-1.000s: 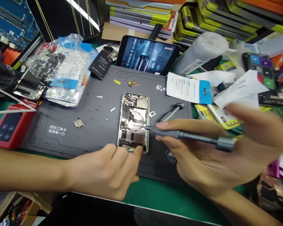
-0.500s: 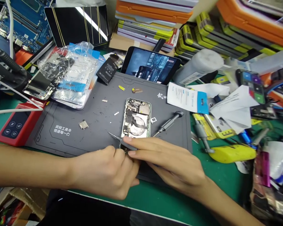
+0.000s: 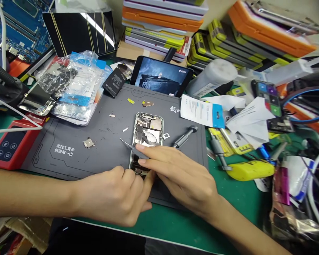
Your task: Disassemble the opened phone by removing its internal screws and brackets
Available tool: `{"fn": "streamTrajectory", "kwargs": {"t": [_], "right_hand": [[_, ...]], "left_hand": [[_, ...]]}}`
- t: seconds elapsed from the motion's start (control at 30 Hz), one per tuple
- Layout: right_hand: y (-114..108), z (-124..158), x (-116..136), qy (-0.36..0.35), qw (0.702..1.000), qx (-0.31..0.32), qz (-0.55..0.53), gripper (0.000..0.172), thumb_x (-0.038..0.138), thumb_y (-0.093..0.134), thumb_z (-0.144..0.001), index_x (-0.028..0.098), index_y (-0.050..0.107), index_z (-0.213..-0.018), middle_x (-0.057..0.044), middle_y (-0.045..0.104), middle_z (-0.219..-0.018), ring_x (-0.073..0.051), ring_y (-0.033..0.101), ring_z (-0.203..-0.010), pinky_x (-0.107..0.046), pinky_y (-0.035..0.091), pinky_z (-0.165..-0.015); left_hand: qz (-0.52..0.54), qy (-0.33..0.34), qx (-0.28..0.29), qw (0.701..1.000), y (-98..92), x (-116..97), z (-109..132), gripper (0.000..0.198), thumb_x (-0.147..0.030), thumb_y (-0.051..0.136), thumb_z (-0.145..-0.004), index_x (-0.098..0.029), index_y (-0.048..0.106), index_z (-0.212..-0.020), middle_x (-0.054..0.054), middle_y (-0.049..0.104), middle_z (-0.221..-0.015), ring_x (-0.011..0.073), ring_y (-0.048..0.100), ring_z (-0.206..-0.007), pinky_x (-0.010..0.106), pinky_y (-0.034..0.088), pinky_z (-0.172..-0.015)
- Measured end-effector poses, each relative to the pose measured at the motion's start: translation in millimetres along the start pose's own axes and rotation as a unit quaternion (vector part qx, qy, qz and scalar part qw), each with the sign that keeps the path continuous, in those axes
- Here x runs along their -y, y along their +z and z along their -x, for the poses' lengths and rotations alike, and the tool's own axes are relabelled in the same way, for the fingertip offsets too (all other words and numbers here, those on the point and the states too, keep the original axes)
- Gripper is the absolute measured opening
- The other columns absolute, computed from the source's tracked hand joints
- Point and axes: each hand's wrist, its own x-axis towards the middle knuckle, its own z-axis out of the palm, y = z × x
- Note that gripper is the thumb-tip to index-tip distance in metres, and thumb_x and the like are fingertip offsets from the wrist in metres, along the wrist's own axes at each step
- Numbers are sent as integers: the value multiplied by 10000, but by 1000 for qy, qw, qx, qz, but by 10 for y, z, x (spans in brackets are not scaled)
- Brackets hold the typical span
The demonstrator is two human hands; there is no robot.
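Note:
An opened phone (image 3: 156,124) with a pale green frame lies on the grey mat, its inner boards and a pale round coil area showing. My left hand (image 3: 114,198) is curled closed at the phone's near end; what its fingers hold, if anything, is hidden. Over the lower part of the phone, my right hand (image 3: 180,173) holds grey tweezers (image 3: 127,143) between its fingers, their slim tip pointing left past the phone's side. The right thumb and lower fingers are partly hidden near the left hand. A SIM tray (image 3: 166,136) lies just right of the phone.
Small metal parts (image 3: 89,142) are scattered left of the phone. A screwdriver (image 3: 185,136) lies to the right. Behind stand a black battery (image 3: 114,82), a lit tablet (image 3: 162,76) and a grey bottle (image 3: 212,76). A red device (image 3: 9,143) sits left, a yellow-handled tool (image 3: 251,171) right.
The whole view has shifted, moving the scene slightly left. My right hand and the tweezers sit a little higher over the phone, covering more of the coil area. My left hand stays closed.

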Motion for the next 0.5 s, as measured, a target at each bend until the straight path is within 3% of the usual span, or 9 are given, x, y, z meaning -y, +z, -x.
{"fn": "streamTrajectory", "kwargs": {"t": [0.1,0.2,0.33,0.5], "right_hand": [[-21,7,20,18,999,-4,-36,402,-76,580,-964,104,710,-1299,-195,747,-1422,-224,722,-1358,-392,645,-1115],[-46,6,60,115,986,-61,-107,443,-39,610,-976,216,703,-1326,-90,768,-1416,-198,728,-1347,-360,642,-1127],[-59,-33,66,293,905,-176,-253,314,158,670,-1036,310,661,-1310,-27,835,-1253,-201,827,-1106,-381,723,-950],[-80,-93,20,350,802,-228,-427,293,308,690,-1040,323,579,-1311,1,842,-1052,-145,785,-693,-304,709,-675]], "left_hand": [[4,0,0,1000,-2,0,9,539,-422,551,-1123,64,740,-1262,45,645,-713,134,561,-533,285,363,-444],[21,-14,-4,1000,0,-2,9,587,-463,505,-1134,61,735,-1268,41,645,-707,142,579,-535,294,386,-440],[58,-43,-2,997,8,14,-2,463,-359,542,-1122,38,710,-1291,40,688,-734,162,639,-582,314,441,-455],[127,-73,16,989,29,66,10,304,-217,571,-1098,-19,680,-1302,7,715,-755,159,654,-574,340,474,-463]]}}
